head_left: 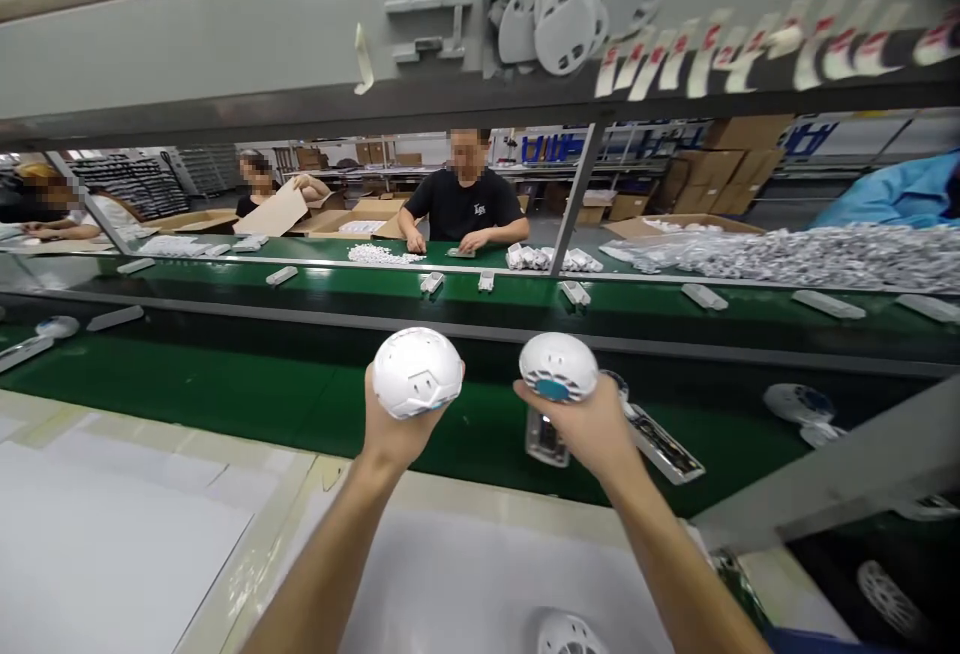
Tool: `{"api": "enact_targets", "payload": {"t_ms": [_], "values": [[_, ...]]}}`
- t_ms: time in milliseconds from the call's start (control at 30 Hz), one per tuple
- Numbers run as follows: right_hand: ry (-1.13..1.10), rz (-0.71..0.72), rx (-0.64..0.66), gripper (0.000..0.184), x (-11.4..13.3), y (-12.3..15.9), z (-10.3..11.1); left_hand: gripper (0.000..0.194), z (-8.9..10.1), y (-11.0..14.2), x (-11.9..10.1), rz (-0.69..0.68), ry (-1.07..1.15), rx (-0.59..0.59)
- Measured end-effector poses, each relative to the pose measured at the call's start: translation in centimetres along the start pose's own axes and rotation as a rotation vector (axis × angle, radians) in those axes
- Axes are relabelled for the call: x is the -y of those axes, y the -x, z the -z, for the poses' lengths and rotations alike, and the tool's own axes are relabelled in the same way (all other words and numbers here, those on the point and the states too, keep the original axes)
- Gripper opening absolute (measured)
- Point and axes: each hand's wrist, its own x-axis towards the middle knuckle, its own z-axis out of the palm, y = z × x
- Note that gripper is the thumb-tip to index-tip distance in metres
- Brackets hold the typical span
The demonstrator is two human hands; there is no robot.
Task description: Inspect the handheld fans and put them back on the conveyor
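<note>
My left hand point(396, 434) is closed around a white domed plastic housing point(417, 372) with small slots on its face, held above the green conveyor belt point(255, 384). A second white rounded housing point(559, 366), with dark vents and a blue disc on its lower side, is gripped by my right hand point(592, 424). Below that hand is a pale long part point(547, 439) with its inside showing; whether it joins the held housing I cannot tell. Just right of my right wrist, an open handle-shaped piece point(664, 444) lies on the belt.
A grey post point(832, 469) slants across the right side, near another white unit point(799, 402) on the belt. White casings point(574, 294) sit on the farther belt. A co-worker point(466, 199) sits opposite. At the bottom edge, a round vented part point(570, 634) rests on the white worktop point(450, 574).
</note>
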Motion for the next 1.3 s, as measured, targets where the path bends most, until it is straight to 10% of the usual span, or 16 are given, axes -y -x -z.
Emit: {"api": "enact_targets", "payload": {"t_ms": [133, 433, 800, 967, 1133, 1300], "values": [[0.141, -0.185, 0.161, 0.036, -3.8, -2.0, -2.0, 0.031, -0.7, -1.2, 1.5, -0.092, -0.211, 0.034], [0.620, -0.188, 0.168, 0.030, -5.8, -0.9, -4.6, 0.028, -1.6, -4.0, 8.0, 0.211, -0.635, 0.117], [0.848, -0.464, 0.136, 0.036, -7.6, -3.5, 3.3, 0.046, 0.3, -4.3, 11.3, 0.243, -0.920, -0.064], [0.697, -0.499, 0.204, 0.023, -8.0, -3.6, 3.1, 0.046, -1.2, -3.8, 8.8, 0.207, -0.716, -0.014], [0.347, -0.211, 0.238, 0.040, -2.8, -2.0, 1.9, 0.042, -5.8, -0.4, 6.0, 0.350, -0.185, 0.359], [0.195, -0.069, 0.167, 0.059, 0.6, -0.7, 4.2, 0.043, -7.1, 1.9, 2.9, 0.427, 0.193, 0.371]]}}
